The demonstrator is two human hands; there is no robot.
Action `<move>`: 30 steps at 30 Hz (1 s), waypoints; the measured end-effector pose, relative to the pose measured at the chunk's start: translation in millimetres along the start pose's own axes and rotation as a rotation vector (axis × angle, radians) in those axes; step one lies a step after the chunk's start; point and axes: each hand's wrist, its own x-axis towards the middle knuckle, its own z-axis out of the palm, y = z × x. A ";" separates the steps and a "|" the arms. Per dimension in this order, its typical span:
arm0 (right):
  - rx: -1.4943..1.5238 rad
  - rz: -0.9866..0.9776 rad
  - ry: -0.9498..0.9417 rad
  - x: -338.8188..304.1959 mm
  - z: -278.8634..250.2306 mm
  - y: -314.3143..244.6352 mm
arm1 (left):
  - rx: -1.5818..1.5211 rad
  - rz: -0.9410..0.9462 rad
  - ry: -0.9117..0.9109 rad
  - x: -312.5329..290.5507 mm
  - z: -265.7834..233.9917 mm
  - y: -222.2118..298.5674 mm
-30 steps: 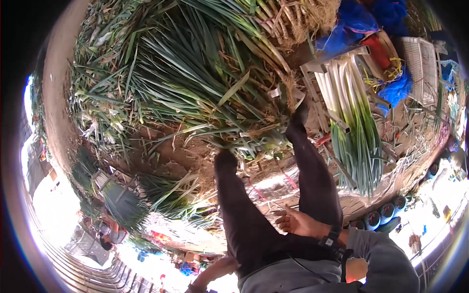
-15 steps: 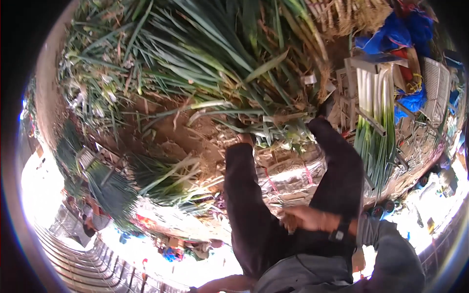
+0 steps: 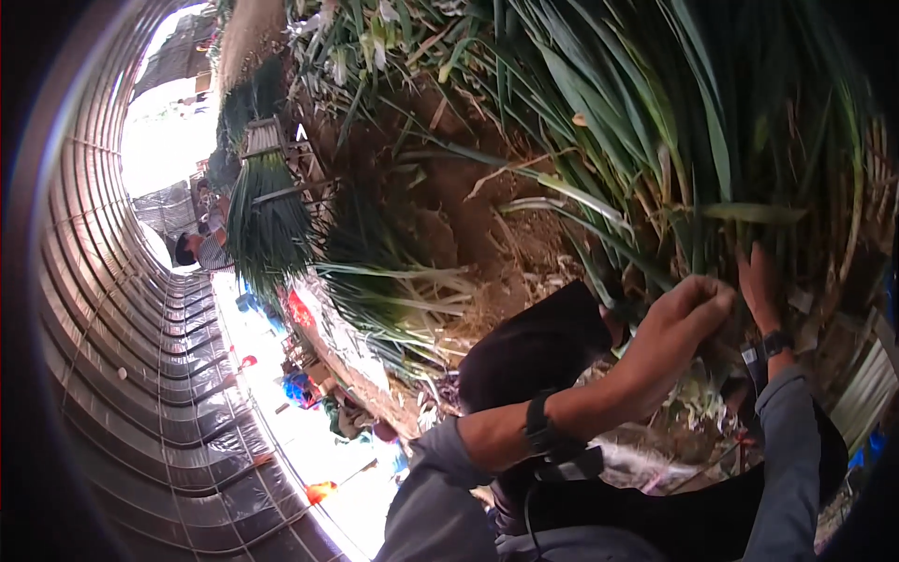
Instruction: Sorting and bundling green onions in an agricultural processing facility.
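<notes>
A big heap of long green onions (image 3: pixel 646 122) lies in front of me, green leaves toward the far side. My left hand (image 3: pixel 688 314) is at the near edge of this heap, its fingers curled closed; whatever may be inside them is hidden. Just to its right my right hand (image 3: pixel 760 281) reaches in among the lower stalks with its fingers stretched out, the tips partly covered by leaves and shade. A pale yellowish-green leaf (image 3: pixel 754 214) lies crosswise right above the right hand.
A smaller pile of green onions (image 3: pixel 384 290) rests on the soil (image 3: pixel 468 211) to the left. Beyond it a bundle of green onions (image 3: pixel 269 211) sits in a rack. Another person (image 3: pixel 201 248) is at the far left, by the ribbed tunnel wall (image 3: pixel 140 393). My bent knee (image 3: pixel 534 347) is close below.
My view has swung toward the left. Both hands have come forward to the onion heap; half a second ago the right hand was over my lap and the left was out of sight.
</notes>
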 end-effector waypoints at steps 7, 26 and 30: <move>0.395 0.154 -0.179 -1.0 -22.1 7.8 | 0.417 0.150 -0.212 -14.5 -22.3 -15.9; 0.618 -0.605 0.222 -162.8 -142.2 -227.0 | 0.461 0.895 -0.205 -43.1 -96.1 -21.3; 0.319 -0.547 0.285 -167.5 -126.9 -242.1 | 0.485 1.175 -0.138 -72.4 -64.5 10.0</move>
